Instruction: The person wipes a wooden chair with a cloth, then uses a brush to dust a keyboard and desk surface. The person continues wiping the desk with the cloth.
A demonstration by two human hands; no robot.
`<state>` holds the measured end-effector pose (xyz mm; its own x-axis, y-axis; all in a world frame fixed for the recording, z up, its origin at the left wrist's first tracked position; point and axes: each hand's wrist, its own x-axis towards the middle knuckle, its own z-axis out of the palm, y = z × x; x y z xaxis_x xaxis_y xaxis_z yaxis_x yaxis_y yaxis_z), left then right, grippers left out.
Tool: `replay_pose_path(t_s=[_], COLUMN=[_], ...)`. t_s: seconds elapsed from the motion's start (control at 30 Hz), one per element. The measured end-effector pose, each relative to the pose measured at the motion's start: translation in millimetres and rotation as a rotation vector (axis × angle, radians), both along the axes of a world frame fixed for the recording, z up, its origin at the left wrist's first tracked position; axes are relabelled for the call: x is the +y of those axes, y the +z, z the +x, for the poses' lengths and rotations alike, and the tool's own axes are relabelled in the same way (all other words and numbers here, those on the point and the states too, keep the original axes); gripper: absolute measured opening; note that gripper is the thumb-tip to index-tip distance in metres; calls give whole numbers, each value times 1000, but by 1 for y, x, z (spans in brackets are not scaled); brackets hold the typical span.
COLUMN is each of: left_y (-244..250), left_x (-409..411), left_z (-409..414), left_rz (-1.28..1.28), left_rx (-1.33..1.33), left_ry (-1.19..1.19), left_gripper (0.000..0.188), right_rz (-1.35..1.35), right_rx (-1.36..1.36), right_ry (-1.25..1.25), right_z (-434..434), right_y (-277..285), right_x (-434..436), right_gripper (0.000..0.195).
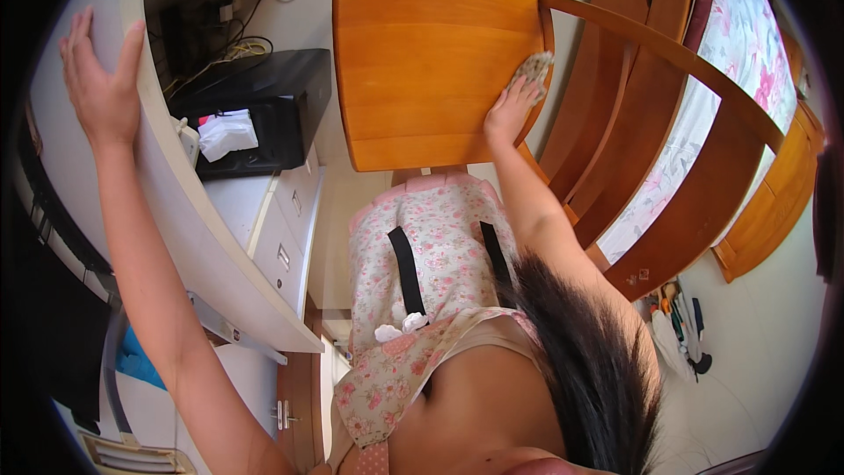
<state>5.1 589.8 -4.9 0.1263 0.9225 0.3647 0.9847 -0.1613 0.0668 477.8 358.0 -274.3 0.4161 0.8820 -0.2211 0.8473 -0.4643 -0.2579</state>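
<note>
My left hand (104,89) lies on the edge of a white desktop (198,211) with its fingers and thumb apart and nothing in it. My right hand (511,112) holds a patterned cloth (534,69) under its fingers. It presses the cloth against the seat of a wooden chair (428,72), at the side next to the backrest. The seat is a glossy orange-brown. From it the curved slatted backrest (686,237) reaches out to the right. The underside of the cloth is hidden.
Below the desk stands a black computer tower (257,125), with a white plastic packet (229,135) on it and loose cables (244,46) behind. A white drawer unit (290,224) is alongside. A wooden bed with floral bedding (745,46) is beyond the backrest. Several items (679,323) lie at the floor's right.
</note>
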Motion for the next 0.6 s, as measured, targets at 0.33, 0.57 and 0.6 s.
replay_pose_path(t_s=[0.33, 0.57, 0.6], left_y=[-14, -20, -17], left_x=[7, 3, -2], left_z=[-6, 1, 5], left_rz=[54, 104, 131], left_rx=[13, 45, 72], left_ry=[-22, 87, 109], left_gripper=[71, 79, 79], right_rz=[-665, -569, -532], right_rx=[213, 1108, 1223], right_ry=[-195, -262, -312], right_z=[-89, -98, -101], right_y=[41, 70, 88], right_x=[-117, -108, -96], right_gripper=[48, 31, 31])
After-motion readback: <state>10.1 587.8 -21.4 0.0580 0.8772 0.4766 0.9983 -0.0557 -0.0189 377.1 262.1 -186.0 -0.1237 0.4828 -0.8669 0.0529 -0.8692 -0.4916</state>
